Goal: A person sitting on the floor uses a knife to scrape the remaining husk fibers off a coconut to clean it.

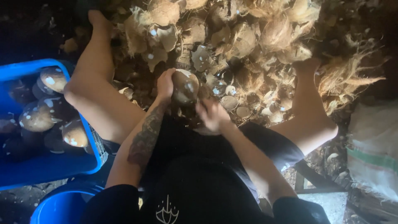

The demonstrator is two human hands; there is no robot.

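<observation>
So the person is sitting low with knees spread, black shorts and black top, two bare legs out to either side. Down at the near left edge there's a round blue bucket [62, 205], only partly in view. Just above it sits a blue crate [45, 168] holding husked coconuts [74, 133], brown with white patches. I count about five clearly, maybe more in the dark corner, can't tell for sure.

Between the knees is where the work is. The left hand [166, 84], on the tattooed forearm, is wrapped around the left side of one coconut [185, 86], gripping it. That coconut is peeled, brownish with white spots, held up just in front of the lap. The right hand [212, 115] is just below and to the right of it, blurred, fingers curled. Whether it's holding a tool or a bit of shell I can't tell.

On the near right there's a white woven sack [373, 145] with a green stripe.

Further out, the floor past the hands is covered in a big heap of husks [244, 41], fibrous tan pieces and shell chips, too many to count. Both bare feet rest at the edge of that pile.
</observation>
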